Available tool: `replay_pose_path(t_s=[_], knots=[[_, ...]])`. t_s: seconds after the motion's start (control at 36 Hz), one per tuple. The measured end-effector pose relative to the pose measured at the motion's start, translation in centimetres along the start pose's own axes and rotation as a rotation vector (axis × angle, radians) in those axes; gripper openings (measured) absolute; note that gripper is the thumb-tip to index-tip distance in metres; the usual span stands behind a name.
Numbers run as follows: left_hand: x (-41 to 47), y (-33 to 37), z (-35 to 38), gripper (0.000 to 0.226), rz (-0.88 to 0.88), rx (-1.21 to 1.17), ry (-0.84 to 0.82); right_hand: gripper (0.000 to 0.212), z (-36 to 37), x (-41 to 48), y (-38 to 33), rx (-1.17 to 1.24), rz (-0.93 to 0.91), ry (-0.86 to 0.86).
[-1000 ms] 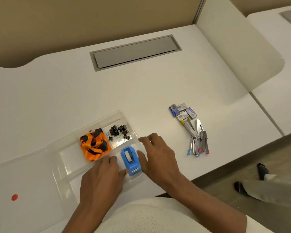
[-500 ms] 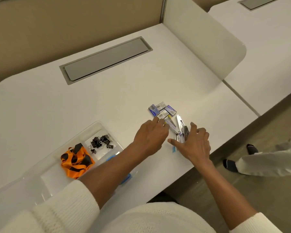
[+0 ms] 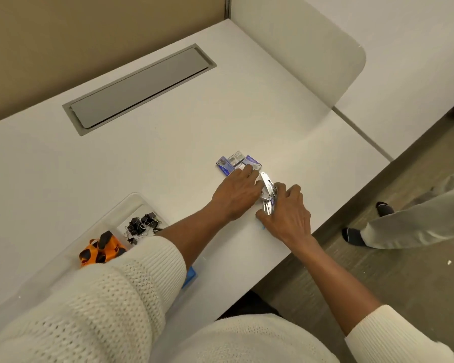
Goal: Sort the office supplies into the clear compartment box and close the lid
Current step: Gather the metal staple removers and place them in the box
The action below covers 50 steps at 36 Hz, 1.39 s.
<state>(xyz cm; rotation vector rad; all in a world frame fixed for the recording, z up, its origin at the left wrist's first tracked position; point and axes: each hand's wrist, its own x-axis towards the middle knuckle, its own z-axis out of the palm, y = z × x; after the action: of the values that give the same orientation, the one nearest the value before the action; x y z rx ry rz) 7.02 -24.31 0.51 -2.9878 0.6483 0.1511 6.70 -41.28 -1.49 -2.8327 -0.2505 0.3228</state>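
Note:
A bunch of silver metal tools [image 3: 268, 191] with coloured ends lies near the desk's front right edge. My right hand [image 3: 288, 216] curls its fingers and thumb around the bunch from the right. My left hand [image 3: 236, 197] presses flat against it from the left, fingertips touching the small blue and grey staple boxes [image 3: 235, 161] just behind. The clear compartment box [image 3: 131, 199] stands open at the lower left, under my left sleeve. It holds black binder clips [image 3: 142, 224], an orange-and-black lanyard [image 3: 100, 252] and a blue tape dispenser [image 3: 190, 275], mostly hidden.
A grey cable hatch [image 3: 139, 87] is set into the white desk at the back. A white divider panel [image 3: 299, 48] rises at the right. The desk's front edge runs just right of my hands. Another person's legs in dark socks [image 3: 378, 229] stand on the floor beyond.
Both hands left the tape dispenser in the box and moved right to the pile. They have since closed in on the metal tools from both sides.

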Motion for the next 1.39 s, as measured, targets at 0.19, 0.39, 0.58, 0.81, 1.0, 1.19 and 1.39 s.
replay_pose_path(t_s=[0.19,0.39,0.58,0.81,1.0,1.19,1.39], knots=[[-0.2,0.4,0.6,0.024,-0.049,0.006,-0.024,0.08,0.8,-0.5,1.5,0.104,-0.075,0.071],[-0.2,0.3,0.5,0.037,-0.074,-0.065,0.071,0.086,0.9,-1.1,1.7,0.229,-0.079,0.137],[1.3,-0.8,1.4,0.03,-0.052,-0.2,0.142,0.08,1.4,-2.6,1.7,0.273,-0.1,0.143],[4.7,-0.7,0.1,0.038,-0.025,-0.241,0.115,0.065,1.2,-5.0,2.4,0.371,0.029,0.154],[7.0,-1.6,0.6,0.041,0.175,-0.156,0.018,0.053,0.0,-6.7,3.0,0.545,0.214,0.123],[7.6,-1.3,0.6,0.03,0.29,-0.111,-0.018,0.043,0.0,-7.0,3.3,0.682,0.38,0.057],[5.9,-0.7,1.5,0.019,0.233,-0.14,0.05,0.037,-0.5,-6.2,2.5,1.048,0.593,-0.021]])
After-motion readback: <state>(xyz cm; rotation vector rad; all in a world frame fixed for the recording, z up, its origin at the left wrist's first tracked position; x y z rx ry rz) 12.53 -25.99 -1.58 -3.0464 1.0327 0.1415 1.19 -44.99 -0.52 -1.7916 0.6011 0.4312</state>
